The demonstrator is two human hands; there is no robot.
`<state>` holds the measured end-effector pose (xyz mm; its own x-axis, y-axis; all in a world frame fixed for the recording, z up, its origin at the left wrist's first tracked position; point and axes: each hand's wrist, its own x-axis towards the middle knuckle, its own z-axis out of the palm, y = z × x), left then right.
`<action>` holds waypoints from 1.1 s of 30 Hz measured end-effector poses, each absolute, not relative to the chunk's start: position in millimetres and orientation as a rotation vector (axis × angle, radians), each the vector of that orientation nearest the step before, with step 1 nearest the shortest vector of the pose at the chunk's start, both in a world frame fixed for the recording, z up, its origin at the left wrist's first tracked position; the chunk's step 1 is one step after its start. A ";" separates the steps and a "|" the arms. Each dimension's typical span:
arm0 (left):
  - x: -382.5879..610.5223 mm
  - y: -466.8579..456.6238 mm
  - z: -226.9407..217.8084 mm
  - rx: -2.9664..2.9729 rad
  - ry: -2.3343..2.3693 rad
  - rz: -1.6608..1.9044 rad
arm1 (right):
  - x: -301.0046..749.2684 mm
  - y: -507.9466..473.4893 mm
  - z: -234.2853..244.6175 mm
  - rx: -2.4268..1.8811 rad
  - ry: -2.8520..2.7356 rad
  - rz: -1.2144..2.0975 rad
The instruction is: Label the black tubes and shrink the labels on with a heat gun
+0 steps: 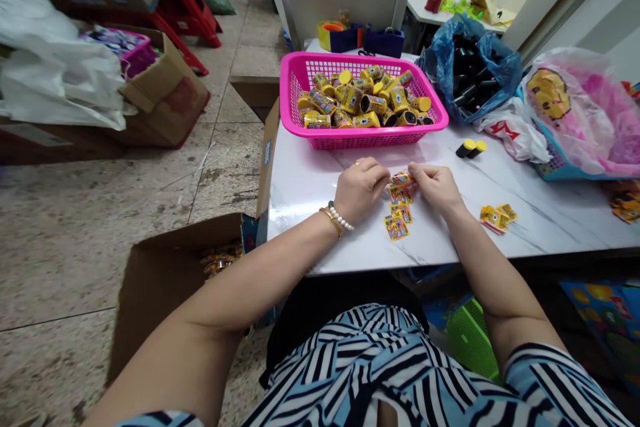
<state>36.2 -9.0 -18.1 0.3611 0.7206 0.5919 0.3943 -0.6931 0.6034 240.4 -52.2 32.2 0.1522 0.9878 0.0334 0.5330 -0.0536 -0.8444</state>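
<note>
My left hand (361, 190) and my right hand (435, 187) meet over the white marble-patterned table (325, 243), their fingertips pinching a small yellow printed label (401, 178) from both sides. Just below it lie several similar labels (399, 213) in a loose column. More labels (497, 217) sit to the right of my right hand. Beyond my hands, a pink plastic basket (300, 77) holds several yellow-wrapped cylinders (367, 97). Two black cylinders with yellow caps (470, 148) lie on the table near its far edge.
A blue bag of black cylinders (470, 70) and a pink bag in a blue basket (580, 113) stand on the table's far right. An open cardboard box (170, 293) sits on the floor at my left. Red stools (180, 0) and boxes stand further back.
</note>
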 end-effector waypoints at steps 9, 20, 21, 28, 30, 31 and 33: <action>36.7 -42.3 9.0 1.931 0.910 1.496 | 234.6 -56.0 26.9 -1.470 -1.165 0.967; 39.6 -52.9 12.0 1.457 0.911 1.337 | 221.3 -67.2 15.3 -1.499 -1.176 0.764; 39.5 -52.3 12.7 1.438 0.912 1.337 | 220.5 -67.8 15.5 -1.494 -1.188 0.754; 37.1 -45.3 15.1 1.301 0.894 1.272 | 218.2 -71.1 19.8 -1.484 -1.290 0.638; 36.9 -45.4 15.2 1.362 0.858 1.311 | 217.6 -71.9 21.1 -1.473 -1.397 0.543; 37.0 -45.7 15.1 1.409 0.845 1.335 | 216.8 -72.3 21.4 -1.462 -1.463 0.484; 37.3 -46.5 14.5 1.475 0.849 1.378 | 214.0 -73.2 20.7 -1.432 -1.592 0.357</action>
<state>37.3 -46.5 14.5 0.1368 0.9251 0.3541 -0.0997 -0.3428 0.9341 214.0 -73.2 20.7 0.1161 0.8926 0.4357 0.6209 0.2772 -0.7332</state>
